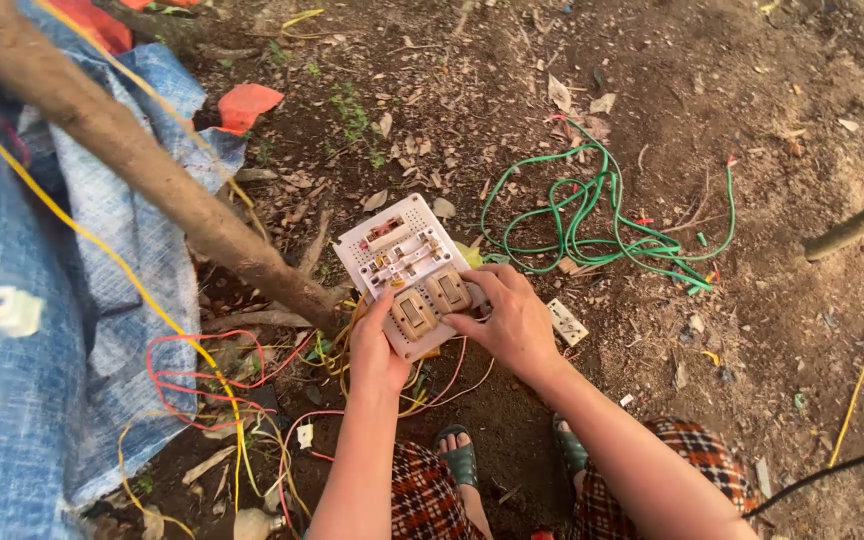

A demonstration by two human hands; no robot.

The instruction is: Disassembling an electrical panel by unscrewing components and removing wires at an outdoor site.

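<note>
Both hands clamped a white switch board (404,270): the left hand (374,350) at its 6 o'clock edge, the right hand (512,320) at 4 o'clock. Green wire (592,220) lay at 2 o'clock, bare ground (772,130) open beyond.

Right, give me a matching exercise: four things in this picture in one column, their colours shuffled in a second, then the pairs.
Things:
1. switch board
2. coiled wire
3. tarp
4. sandals

Colours:
A. blue
B. dark green
C. white
D. bright green

Pairs: 1-C, 2-D, 3-A, 4-B. Both the left hand and the right hand hold the switch board.
</note>
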